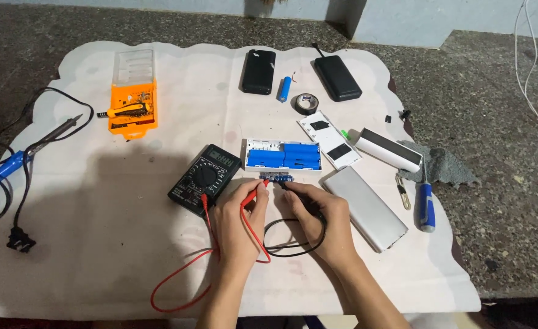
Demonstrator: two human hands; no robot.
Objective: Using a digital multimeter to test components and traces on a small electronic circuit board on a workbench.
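Head view: probes (pixel 273 183) on circuit board (pixel 276 177)

Black probe is mostly buried under the right hand (pixel 321 213), just below the small circuit board (pixel 276 177), whose parts are too small to tell; left of that board, the soldering iron (pixel 13 161) runs off the frame's left edge; both forearms are cut by the bottom edge.

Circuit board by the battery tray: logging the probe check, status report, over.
Left hand shut on red probe, right hand on black probe. Both tips at circuit board. Multimeter alongside; nothing in the way.
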